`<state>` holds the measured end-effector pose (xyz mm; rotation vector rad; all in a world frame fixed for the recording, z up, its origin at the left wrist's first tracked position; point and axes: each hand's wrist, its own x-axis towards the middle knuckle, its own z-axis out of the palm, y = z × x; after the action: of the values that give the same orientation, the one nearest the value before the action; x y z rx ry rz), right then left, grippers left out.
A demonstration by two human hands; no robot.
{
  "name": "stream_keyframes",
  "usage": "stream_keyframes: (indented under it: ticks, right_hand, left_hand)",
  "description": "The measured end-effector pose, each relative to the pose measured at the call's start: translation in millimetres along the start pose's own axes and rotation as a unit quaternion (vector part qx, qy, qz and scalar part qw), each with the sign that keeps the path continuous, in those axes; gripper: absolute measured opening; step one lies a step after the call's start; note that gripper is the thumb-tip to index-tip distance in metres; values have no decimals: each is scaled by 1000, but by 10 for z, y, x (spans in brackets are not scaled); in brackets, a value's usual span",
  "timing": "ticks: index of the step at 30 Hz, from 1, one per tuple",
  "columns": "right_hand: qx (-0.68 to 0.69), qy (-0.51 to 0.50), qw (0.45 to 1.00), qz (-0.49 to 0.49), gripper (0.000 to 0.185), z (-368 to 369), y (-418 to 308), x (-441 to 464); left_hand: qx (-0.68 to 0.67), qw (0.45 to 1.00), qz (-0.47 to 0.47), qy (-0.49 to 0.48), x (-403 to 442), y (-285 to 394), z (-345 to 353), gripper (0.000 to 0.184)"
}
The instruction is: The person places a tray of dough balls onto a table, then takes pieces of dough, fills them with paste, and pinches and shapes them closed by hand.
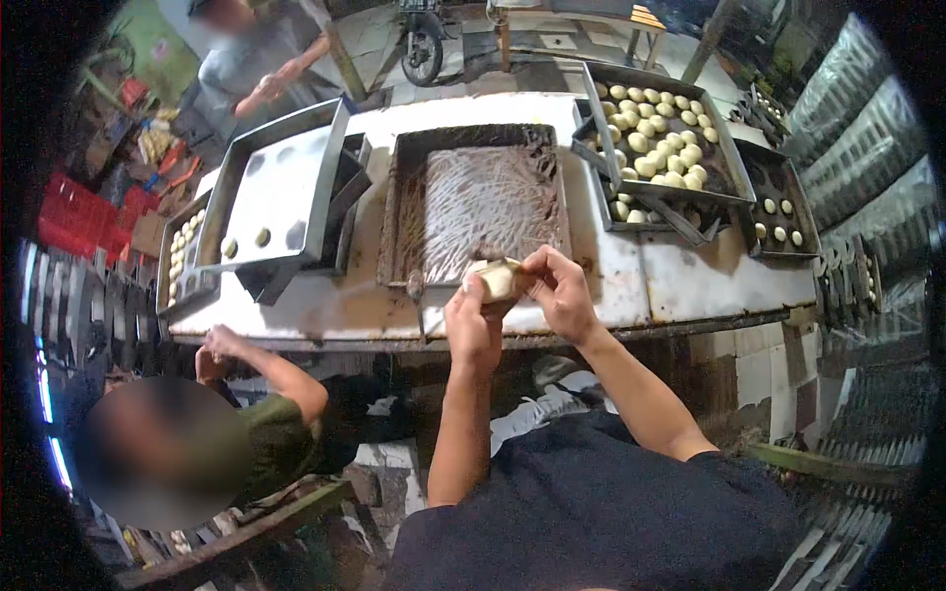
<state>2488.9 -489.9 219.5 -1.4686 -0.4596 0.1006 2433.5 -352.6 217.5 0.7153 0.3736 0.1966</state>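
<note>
A pale, soft piece of dough sits in my left hand, whose fingers curl around it from the left. My right hand pinches its right edge between thumb and fingers. Both hands are above the near rim of a shallow tray. Brown paste lines the sides of that tray, and its pale bottom shows streaky scrape marks. A thin tool leans over the tray's front edge, left of my left hand. Whether anything is inside the dough I cannot tell.
Stacked trays with many round dough balls stand on the right, near another tray. A tilted metal tray with a few balls is at the left. One co-worker stands across the table; another sits at my left.
</note>
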Motion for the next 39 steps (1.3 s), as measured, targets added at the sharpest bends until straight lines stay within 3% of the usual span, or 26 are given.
stream_keyframes:
  ticks: [2,3,7,10,12,17,20,21,22,23,25,27,29,30,31,32,34,36,38,39]
  right_hand:
    - [-100,-12,994,-46,8,-165,-100,121]
    - [-174,10,976,-129,7,-228,-155,199]
    - [-235,-21,965,-114,7,-642,46,444]
    - [-161,12,985,-61,3,-821,140,685]
    - [-141,44,986,-76,5,-742,125,931]
    - [-119,-60,986,-97,6,-739,455,996]
    - [-159,-36,985,-52,4,-1124,653,820]
    - [-214,-4,975,-67,3,-1281,813,764]
    - [-230,28,973,-22,4,-1408,991,691]
    - [-254,30,967,-11,5,-1551,1259,635]
    - [-279,38,960,-3,8,-1688,1406,573]
    - [-350,-30,933,-76,11,-1698,1223,597]
    - [-164,-117,979,-29,30,-1616,652,566]
    - [7,-163,984,73,45,-1525,365,492]
    - [75,-214,968,104,53,-1453,-13,397]
    - [105,-238,964,60,51,-1354,-122,258]
    - [74,-279,956,50,49,-1333,-465,-33]
    - [108,-263,958,44,48,-1357,-588,-390]
    - [168,-215,961,47,48,-1309,-778,-822]
    - [128,-199,971,16,42,-1314,-831,-997]
  left_hand:
    - [-36,997,-45,-48,160,174,150,47]
    - [-37,998,-38,-39,202,241,308,47]
    - [-56,997,29,38,674,89,341,45]
    - [-57,990,83,101,932,-50,270,44]
    - [-54,995,68,53,933,-96,378,44]
    - [-81,994,57,39,1025,-58,539,53]
    - [-87,983,89,133,948,-58,409,52]
    - [-77,986,91,118,867,-16,416,51]
    - [-66,988,93,105,772,13,402,51]
    - [-54,994,80,47,670,14,335,46]
    - [-9,997,75,22,414,7,568,43]
    - [54,997,48,-8,223,-15,681,51]
    - [111,993,17,-38,-41,-47,729,56]
    - [152,987,2,-61,-181,-63,758,56]
    - [144,986,-6,-77,-331,-123,801,53]
    - [207,968,-16,-140,-480,-127,885,52]
    - [268,957,-23,-111,-839,-219,901,64]
    - [298,945,2,-134,-1182,-262,915,75]
    - [390,902,67,-172,-1484,-290,940,73]
    - [385,899,106,-181,-1586,-401,905,70]
